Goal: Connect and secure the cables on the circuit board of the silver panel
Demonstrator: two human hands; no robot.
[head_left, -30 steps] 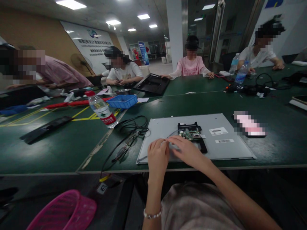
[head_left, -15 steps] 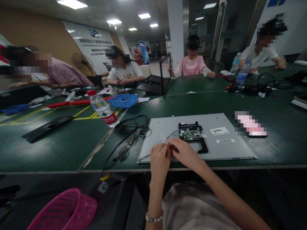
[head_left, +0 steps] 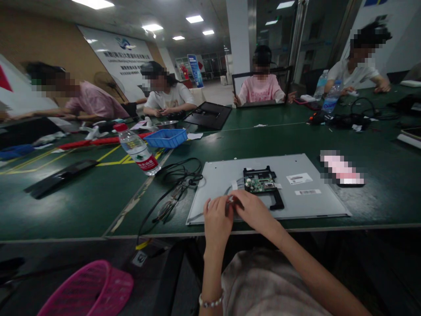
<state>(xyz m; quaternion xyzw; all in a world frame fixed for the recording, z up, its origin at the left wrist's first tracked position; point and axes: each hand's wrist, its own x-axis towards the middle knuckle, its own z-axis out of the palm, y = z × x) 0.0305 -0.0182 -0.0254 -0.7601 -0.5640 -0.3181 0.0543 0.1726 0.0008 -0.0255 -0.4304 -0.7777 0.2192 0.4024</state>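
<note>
My left hand [head_left: 218, 219] and my right hand [head_left: 253, 213] meet over the front left part of a pale grey display panel [head_left: 315, 205]. Fingertips of both are closed in a pinch on a thin grey cable [head_left: 226, 190], where a small shiny bit shows between them. The cable leads toward a green circuit board [head_left: 261, 184] in a black plastic bracket [head_left: 279, 204] lying on the panel. A piece of white tape [head_left: 234, 185] sits by the cable, just beyond my fingers. My fingers hide the cable's exact end.
Left of the panel lie tangled black cables [head_left: 179, 175], glasses [head_left: 166, 210] and a water bottle [head_left: 140, 151]. A phone [head_left: 342, 169] lies to the right, a blue tray [head_left: 167, 138] farther back. A pink basket [head_left: 108, 285] stands below the table edge. Several co-workers sit around the table.
My hands stay together on the cable with slight finger movement, and the white tape shows more clearly. Across the table, a co-worker has turned a black frame to face me.
</note>
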